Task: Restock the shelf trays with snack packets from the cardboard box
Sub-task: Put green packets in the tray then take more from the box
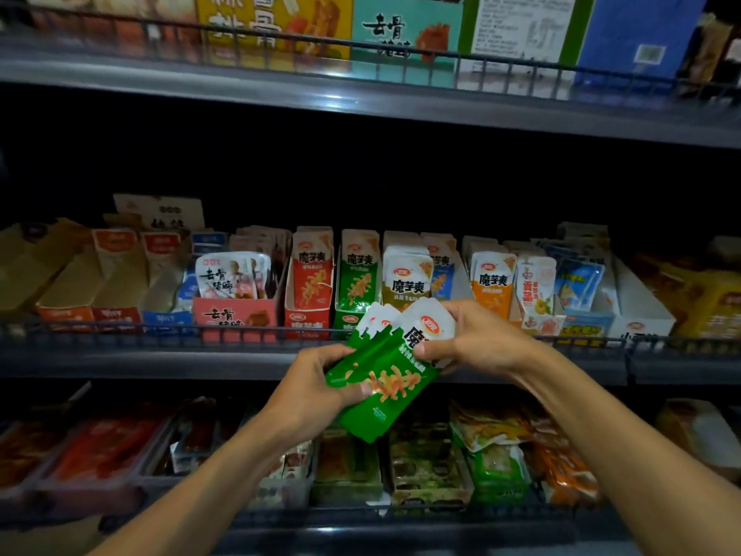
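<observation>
Holding a fanned stack of green-and-white foil snack packets (385, 375) in front of the middle shelf's front rail (160, 335), both hands on it: left hand (316, 395) curled round the lower green ends with the thumb across the front packet, right hand (477, 339) pinching the white tops, thumb on the face, fingers behind. Packet count: at least three white tops visible, exact number can't be read since they overlap. Stack is tilted, tops toward the upper right, just below and in front of the green cardboard shelf tray (355, 290) holding the same green packets upright. Middle shelf, left to right: several brown and red trays at the left end, blurred; one pink tray (236, 315) of white packets; one red tray (308, 290); the green one; then about four more trays with white, blue, orange and yellow packets, edges overlapping so the count is rough; one white tray (641, 315) near the right end; yellow boxes beyond it, out of focus. Top shelf (361, 98) carries at least five large cartons, all cut off by the frame's top edge: yellow, teal, white-and-green, blue, and a dim reddish one at the left. Bottom shelf (401, 523) has clear trays of red, green and orange packs, dark and hard to make out, partly hidden behind both forearms. Cardboard supply box not in view.
</observation>
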A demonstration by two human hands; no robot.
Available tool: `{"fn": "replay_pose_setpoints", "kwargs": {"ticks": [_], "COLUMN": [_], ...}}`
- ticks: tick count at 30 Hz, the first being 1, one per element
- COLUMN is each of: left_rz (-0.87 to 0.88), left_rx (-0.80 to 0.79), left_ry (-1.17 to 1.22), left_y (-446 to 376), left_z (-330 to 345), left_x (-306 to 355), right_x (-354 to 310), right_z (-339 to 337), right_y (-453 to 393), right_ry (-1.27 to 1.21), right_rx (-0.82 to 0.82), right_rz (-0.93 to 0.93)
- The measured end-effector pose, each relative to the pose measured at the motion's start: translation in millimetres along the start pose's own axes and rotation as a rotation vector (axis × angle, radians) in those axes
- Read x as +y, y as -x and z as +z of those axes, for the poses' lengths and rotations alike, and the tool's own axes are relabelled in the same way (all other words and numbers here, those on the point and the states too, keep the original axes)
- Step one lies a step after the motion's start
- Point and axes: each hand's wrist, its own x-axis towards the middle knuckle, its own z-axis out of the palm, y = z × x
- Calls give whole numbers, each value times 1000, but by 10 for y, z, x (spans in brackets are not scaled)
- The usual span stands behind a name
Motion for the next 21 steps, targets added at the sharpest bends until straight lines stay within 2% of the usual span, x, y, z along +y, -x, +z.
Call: {"fn": "replay_pose_setpoints", "kwargs": {"ticks": [3,8,14,21], "left_rz": [-23,27,24,-36], "left_rx": [-35,-89,-281,-388], "left_ry": [-23,-233,-683,-775], "left_y": [-51,-174,-596,-1164], "left_z": [-216,-657,-843,-785], "left_x": [6,37,290,302], "right_x": [-105,-310,-560,-683], "right_z": [12,-151,-168,-204], "right_y": [-135,-411,-883,-1466], "right_ry": [36,88,250,485], "right_rx": [51,360,403,371], "right_rz": [-27,-86,-241,-168]}}
